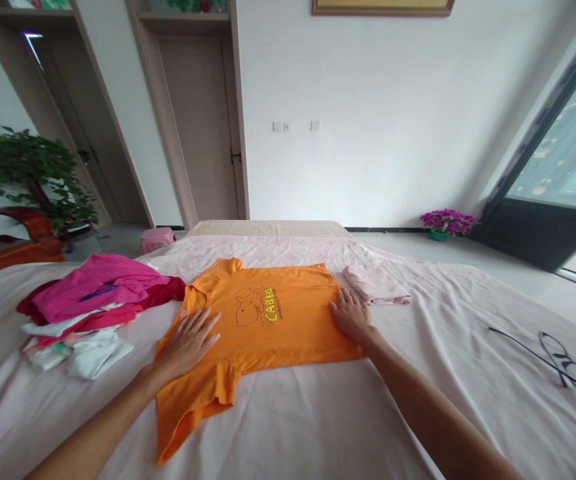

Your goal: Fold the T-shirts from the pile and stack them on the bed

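An orange T-shirt (288, 340) with a cartoon drawing and yellow lettering lies spread sideways, its neck end to the left and its hem to the right. My left hand (191, 341) rests flat on the shirt near the collar, fingers stretched out. Toward the hem, my right hand (352, 316) lies flat on the fabric with its fingers extended. Neither hand grasps the cloth. The near sleeve (198, 400) hangs toward me, its opening slightly raised. Just beyond my right hand is a folded pale pink garment (375, 285).
A heap of pink, red and white clothes (98, 293) sits on the left of the pale bedsheet (298, 420). Black-framed glasses (561, 360) lie on the sheet at right. Past the far edge stand a pink stool (158, 239) and a pot of purple flowers (448, 223).
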Demonstrator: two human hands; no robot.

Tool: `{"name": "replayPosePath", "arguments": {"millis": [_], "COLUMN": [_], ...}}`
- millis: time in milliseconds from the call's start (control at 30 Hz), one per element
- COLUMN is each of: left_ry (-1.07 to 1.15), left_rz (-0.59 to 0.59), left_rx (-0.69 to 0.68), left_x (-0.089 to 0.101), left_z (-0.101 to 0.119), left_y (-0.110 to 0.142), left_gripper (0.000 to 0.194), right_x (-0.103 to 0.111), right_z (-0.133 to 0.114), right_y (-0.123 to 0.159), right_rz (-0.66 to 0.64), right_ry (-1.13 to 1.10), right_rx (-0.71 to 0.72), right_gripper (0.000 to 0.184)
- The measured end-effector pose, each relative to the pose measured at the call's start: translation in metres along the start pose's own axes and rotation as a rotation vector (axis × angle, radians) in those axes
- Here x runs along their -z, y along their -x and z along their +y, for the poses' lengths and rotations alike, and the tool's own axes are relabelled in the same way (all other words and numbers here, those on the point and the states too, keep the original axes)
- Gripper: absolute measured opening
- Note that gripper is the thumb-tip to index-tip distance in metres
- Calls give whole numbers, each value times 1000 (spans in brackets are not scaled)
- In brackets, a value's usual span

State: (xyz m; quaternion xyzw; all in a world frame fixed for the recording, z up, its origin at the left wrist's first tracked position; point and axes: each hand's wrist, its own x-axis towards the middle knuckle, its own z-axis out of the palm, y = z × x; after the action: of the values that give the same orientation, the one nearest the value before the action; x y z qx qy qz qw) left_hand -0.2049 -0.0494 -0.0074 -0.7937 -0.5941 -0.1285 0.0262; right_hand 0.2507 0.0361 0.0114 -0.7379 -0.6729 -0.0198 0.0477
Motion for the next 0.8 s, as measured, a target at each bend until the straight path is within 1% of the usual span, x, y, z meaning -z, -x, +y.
{"name": "replayPosePath", "arguments": {"millis": [33,67,133,167,233,333,400,467,533,633,700,800], "left_ry": [16,34,67,83,111,122,120,133,156,167,153,137], "left_rz": [0,2,19,33,47,4,-46,-96,-134,-135,-95,17], "left_rx": [-17,-33,-63,-81,-127,-192,-228,-258,-274,-292,-320,-354], "left_x": [2,5,14,20,32,50,59,65,68,67,64,57], "left_z": [-2,-3,-6,-8,-14,-28,-37,-44,-46,-46,-45,-44], "left_y": [3,6,16,23,42,75,93,102,103,96,90,85], "left_gripper": [56,55,50,47,40,37,41,48,52,47,41,37], "right_x": [2,4,13,18,33,55,67,72,71,62,56,50], "right_z": [0,1,4,7,17,35,43,47,47,42,38,36], "right_y": [4,9,22,29,46,74,90,101,105,102,97,91], "right_rz": [44,90,156,164,134,8,-73,-95,-70,-3,34,57], "right_ry": [12,17,-7,-38,-119,-228,-242,-212,-161,-90,-64,-71], "right_rx": [19,69,226,305,413,546,665,742,757,742,736,724], "right_gripper": [62,58,50,46,38,28,33,42,40,29,25,22]}}
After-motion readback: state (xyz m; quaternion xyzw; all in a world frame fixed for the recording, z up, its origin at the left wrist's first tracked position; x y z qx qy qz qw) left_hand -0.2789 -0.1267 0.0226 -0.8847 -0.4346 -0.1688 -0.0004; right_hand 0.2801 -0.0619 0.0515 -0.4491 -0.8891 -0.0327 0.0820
